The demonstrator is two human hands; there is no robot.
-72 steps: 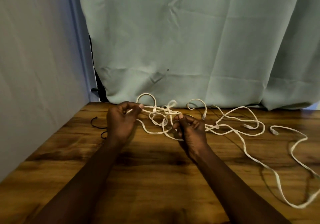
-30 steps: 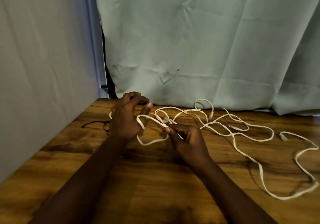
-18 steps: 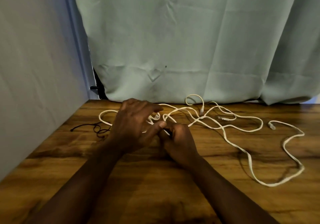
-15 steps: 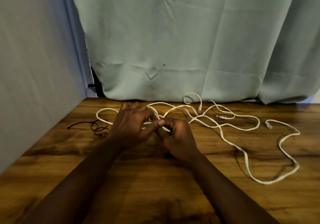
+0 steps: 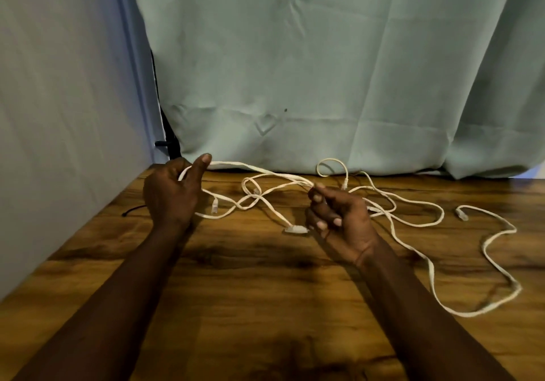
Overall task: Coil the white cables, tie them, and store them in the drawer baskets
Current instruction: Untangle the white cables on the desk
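Observation:
Tangled white cables [image 5: 413, 221] lie spread over the wooden table [image 5: 250, 298], from the middle to the right. My left hand [image 5: 171, 195] is raised near the back left corner and grips a loop of white cable. My right hand [image 5: 339, 215] pinches the same strand at its fingertips, so a length of cable [image 5: 259, 170] runs taut between both hands. A flat white connector [image 5: 296, 229] rests on the table just left of my right hand. A small plug [image 5: 214, 205] hangs below my left hand. No drawer baskets are in view.
A pale green curtain [image 5: 324, 71] hangs along the table's back edge. A grey wall [image 5: 59, 100] bounds the left side. A thin black cord [image 5: 132, 210] lies at the table's left edge, behind my left hand. A loose cable end [image 5: 461, 214] lies at right.
My hands were together over the tangle; they have pulled apart, left hand up and left, right hand to the right, stretching a strand between them.

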